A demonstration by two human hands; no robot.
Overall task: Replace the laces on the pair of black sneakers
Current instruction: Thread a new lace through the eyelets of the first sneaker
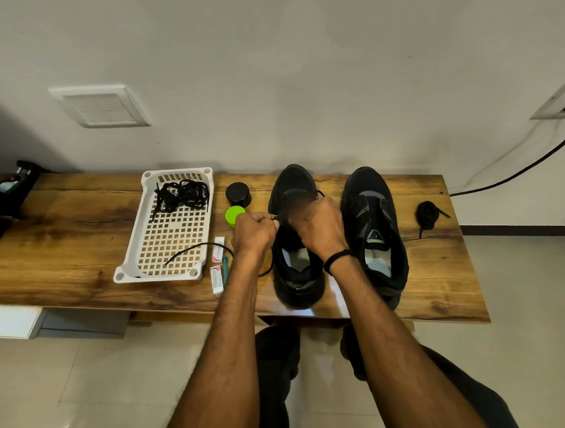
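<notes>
Two black sneakers stand side by side on the wooden table (65, 242), toes toward the wall. My left hand (254, 231) pinches a black lace (279, 215) at the left sneaker's (298, 278) eyelets. My right hand (320, 226) is curled over that sneaker's tongue area; what its fingers hold is hidden. The lace's loose tail (195, 250) trails left across the table onto the basket. The right sneaker (375, 229) has no lace in its eyelets.
A white perforated basket (166, 244) at the left holds a bundle of black laces (183, 195). A black jar (238, 193), a green lid (234, 215) and small white packets (217, 276) lie between basket and shoe. A coiled black lace (428, 214) lies at the right.
</notes>
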